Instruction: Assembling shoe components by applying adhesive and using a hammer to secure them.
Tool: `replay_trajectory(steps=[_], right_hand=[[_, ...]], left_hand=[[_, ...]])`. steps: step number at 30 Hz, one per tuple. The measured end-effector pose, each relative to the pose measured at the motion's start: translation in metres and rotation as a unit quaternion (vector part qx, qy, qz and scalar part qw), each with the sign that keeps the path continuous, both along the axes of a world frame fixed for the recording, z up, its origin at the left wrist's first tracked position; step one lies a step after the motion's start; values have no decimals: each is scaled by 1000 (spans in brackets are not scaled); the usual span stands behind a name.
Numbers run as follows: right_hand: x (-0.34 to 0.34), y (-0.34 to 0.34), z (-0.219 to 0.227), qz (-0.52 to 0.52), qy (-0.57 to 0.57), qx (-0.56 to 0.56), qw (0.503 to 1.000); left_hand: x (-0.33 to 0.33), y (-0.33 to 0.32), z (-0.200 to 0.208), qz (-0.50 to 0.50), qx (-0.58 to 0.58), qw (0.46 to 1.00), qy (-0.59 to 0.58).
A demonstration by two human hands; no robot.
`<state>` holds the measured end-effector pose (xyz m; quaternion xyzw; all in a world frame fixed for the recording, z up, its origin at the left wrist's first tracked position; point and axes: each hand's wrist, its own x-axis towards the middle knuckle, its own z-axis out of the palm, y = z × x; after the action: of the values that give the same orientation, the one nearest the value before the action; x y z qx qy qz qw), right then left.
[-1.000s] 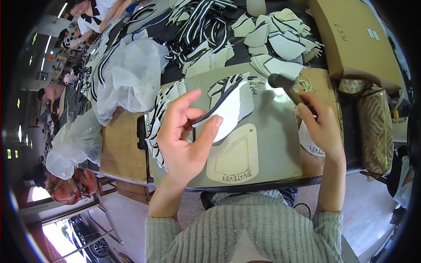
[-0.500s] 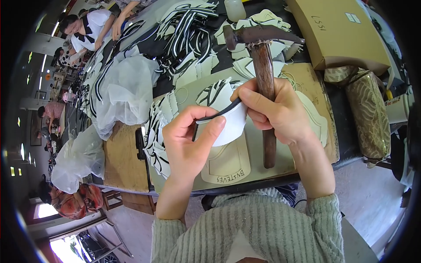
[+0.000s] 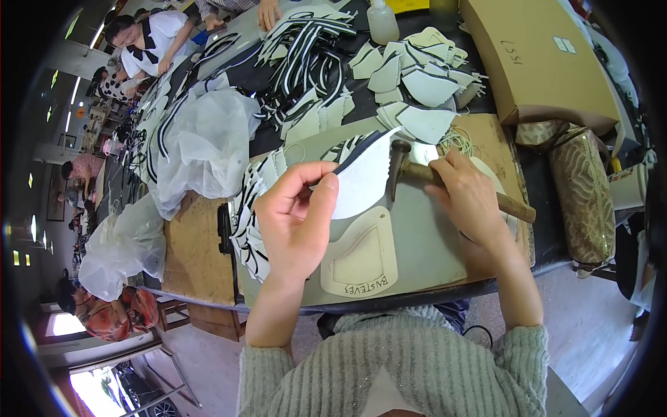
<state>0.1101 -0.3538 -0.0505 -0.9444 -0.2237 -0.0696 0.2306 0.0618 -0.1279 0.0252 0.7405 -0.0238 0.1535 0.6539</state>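
Note:
My left hand [image 3: 295,219] pinches a white curved piece with a black edge [image 3: 365,181] between thumb and fingers, holding it up over the grey-green board [image 3: 431,260]. To its right, my right hand [image 3: 469,191] is closed over the wooden handle of a hammer [image 3: 420,172]. The hammer sits low over the board, its head pointing toward the white piece and its handle end sticking out past my wrist; I cannot tell whether it rests on the board. A cream template [image 3: 388,257] with a cut-out middle lies on the board below the held piece.
Stacked white pieces with black edges [image 3: 253,233] line the board's left side. More piles [image 3: 427,83] and black-and-white strips [image 3: 313,52] lie beyond. A plastic bag [image 3: 201,146], bottle [image 3: 383,24], cardboard box [image 3: 545,69] and patterned pouch [image 3: 583,194] surround the work. Co-workers [image 3: 156,45] are at the far left.
The hammer, upright in my right hand before, has turned down low toward the board. My right hand has let go of the white piece and moved right; my left hand keeps it.

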Motion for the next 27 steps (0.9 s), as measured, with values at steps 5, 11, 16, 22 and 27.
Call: replay_trajectory(steps=[5, 11, 16, 22, 27], right_hand=[[15, 21, 29, 108, 197, 526, 820], [38, 38, 38, 70, 365, 659, 654], [71, 38, 40, 64, 408, 648, 640], [98, 44, 49, 72, 361, 569, 736], [191, 48, 36, 17, 214, 475, 853]], left_hand=[[9, -6, 0, -40, 16, 999, 24], [31, -16, 7, -79, 83, 993, 0], [55, -18, 3, -88, 123, 989, -4], [80, -15, -6, -82, 99, 992, 5], [81, 17, -25, -87, 85, 983, 139]])
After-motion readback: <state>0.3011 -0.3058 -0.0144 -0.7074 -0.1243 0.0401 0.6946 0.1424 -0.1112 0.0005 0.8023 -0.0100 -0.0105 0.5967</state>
